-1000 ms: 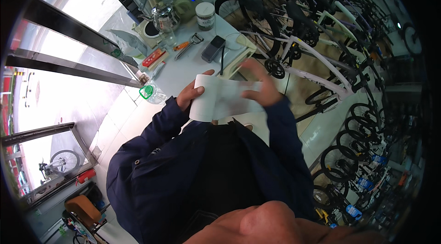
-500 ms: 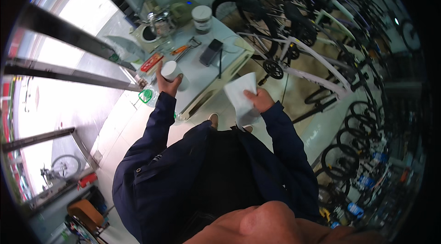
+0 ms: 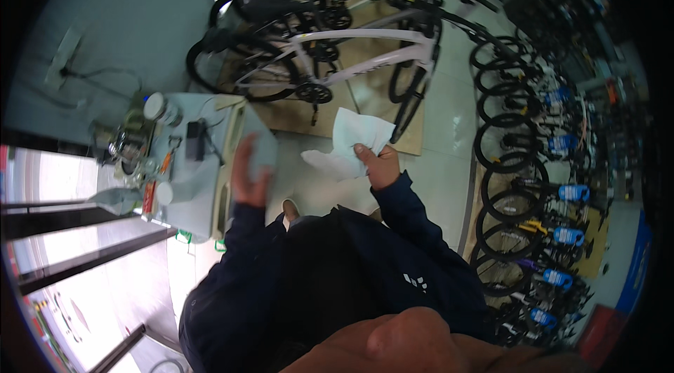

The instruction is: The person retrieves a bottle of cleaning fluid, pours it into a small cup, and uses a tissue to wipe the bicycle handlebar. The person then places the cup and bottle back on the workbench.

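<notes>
My right hand (image 3: 380, 164) pinches a crumpled white sheet (image 3: 357, 136), paper or thin cloth, out in front of my body. Its lower left corner sags away from the fingers. Empty, somewhat blurred by motion, my left hand (image 3: 250, 175) hovers by the table's drawer side with thumb and fingers apart. On the white table (image 3: 189, 217) to the left stands a white cup-like container (image 3: 166, 193). Beside it lie a red box-shaped item (image 3: 149, 197) and an orange-handled tool (image 3: 166, 161). Farther back are a dark phone-like block (image 3: 196, 141) and a white-lidded jar (image 3: 161, 109).
A pale pink bicycle (image 3: 365, 35) stands beyond the table, with several more behind it. Along the right side runs a row of bicycles (image 3: 507, 222) with dark wheels. A glass kettle or pot (image 3: 125, 148) sits at the table's left edge. Cables hang from the wall.
My left hand has let go of the white container, which now stands on the table, and moved off it. The view has turned right. The sheet stays in my right hand.
</notes>
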Demonstrator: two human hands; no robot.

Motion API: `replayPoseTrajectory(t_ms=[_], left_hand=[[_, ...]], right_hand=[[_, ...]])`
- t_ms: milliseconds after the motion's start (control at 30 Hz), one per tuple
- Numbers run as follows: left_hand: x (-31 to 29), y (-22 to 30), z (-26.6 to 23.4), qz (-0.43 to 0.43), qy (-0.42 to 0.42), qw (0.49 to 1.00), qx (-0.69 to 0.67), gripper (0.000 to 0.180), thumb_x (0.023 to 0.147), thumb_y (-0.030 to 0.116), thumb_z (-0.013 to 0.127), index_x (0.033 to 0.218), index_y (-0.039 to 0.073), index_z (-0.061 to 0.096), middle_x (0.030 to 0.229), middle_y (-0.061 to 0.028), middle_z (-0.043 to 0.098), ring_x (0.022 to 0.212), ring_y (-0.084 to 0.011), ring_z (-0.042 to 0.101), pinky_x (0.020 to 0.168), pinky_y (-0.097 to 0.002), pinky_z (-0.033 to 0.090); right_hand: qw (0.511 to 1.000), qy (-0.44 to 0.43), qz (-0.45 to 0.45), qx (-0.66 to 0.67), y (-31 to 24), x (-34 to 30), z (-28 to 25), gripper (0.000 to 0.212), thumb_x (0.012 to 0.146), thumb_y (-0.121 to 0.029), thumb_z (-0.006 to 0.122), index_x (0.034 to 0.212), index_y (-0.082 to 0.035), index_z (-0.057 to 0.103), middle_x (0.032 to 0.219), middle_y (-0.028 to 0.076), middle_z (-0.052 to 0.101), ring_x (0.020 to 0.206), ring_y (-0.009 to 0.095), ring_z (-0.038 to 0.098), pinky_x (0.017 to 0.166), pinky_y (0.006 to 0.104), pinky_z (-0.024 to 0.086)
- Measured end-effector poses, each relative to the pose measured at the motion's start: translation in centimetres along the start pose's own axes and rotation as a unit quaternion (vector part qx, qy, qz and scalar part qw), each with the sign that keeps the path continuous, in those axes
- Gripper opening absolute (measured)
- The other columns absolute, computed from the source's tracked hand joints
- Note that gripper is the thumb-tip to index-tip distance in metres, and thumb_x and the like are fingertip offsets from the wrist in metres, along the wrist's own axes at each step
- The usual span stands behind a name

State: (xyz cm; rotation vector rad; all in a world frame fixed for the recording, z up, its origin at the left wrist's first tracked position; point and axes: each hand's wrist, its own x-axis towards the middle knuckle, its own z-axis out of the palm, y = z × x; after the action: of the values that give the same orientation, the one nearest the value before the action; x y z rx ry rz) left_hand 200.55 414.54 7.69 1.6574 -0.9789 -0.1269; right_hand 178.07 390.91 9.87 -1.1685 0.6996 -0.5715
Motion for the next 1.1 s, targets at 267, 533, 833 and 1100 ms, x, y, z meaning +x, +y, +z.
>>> replayPoseTrajectory(t_ms=[267,533,833,1100], left_hand=[[1.5,14.1,33.8,-0.202,-0.508,0.812,-0.203,0.042,0.102,0.023,0.070,0.134,-0.001,0.061,0.110,-0.0138,0.074,0.096,-0.0221,0.070,0.088,-0.0388,0.055],[-1.2,20.3,58.2,-0.112,-0.598,0.767,-0.202,0.040,0.110,0.015,0.047,0.145,-0.001,0.054,0.124,-0.0065,0.067,0.110,-0.0133,0.062,0.098,-0.0277,0.048],[8.6,20.6,84.3,-0.338,-0.430,0.731,-0.409,0.035,0.104,0.011,0.046,0.136,0.006,0.060,0.101,-0.0042,0.068,0.077,-0.0113,0.063,0.065,-0.0259,0.051],[26.6,25.0,106.4,-0.304,-0.386,0.773,-0.401,0.019,0.100,0.008,0.044,0.104,0.006,0.062,0.087,-0.0061,0.062,0.079,-0.0153,0.063,0.066,-0.0298,0.051]], right_hand=[[0.976,0.167,-0.138,-0.027,-5.0,-7.5,-24.1,0.016,0.105,-0.013,0.063,0.114,-0.001,0.068,0.106,0.004,0.072,0.100,0.014,0.067,0.086,0.0298,0.053],[0.893,0.315,-0.072,0.312,-6.1,-6.7,-44.4,0.022,0.097,0.002,0.046,0.114,-0.003,0.059,0.097,0.007,0.062,0.086,0.019,0.061,0.080,0.0350,0.053],[0.921,0.227,-0.123,0.292,-10.3,6.2,-66.4,0.003,0.103,-0.008,0.064,0.105,-0.009,0.061,0.118,0.013,0.069,0.104,0.026,0.070,0.089,0.0385,0.059],[0.943,0.267,-0.195,0.027,-20.4,21.6,-82.2,0.011,0.099,0.003,0.063,0.103,-0.004,0.069,0.116,0.010,0.071,0.104,0.017,0.067,0.091,0.0293,0.054]])
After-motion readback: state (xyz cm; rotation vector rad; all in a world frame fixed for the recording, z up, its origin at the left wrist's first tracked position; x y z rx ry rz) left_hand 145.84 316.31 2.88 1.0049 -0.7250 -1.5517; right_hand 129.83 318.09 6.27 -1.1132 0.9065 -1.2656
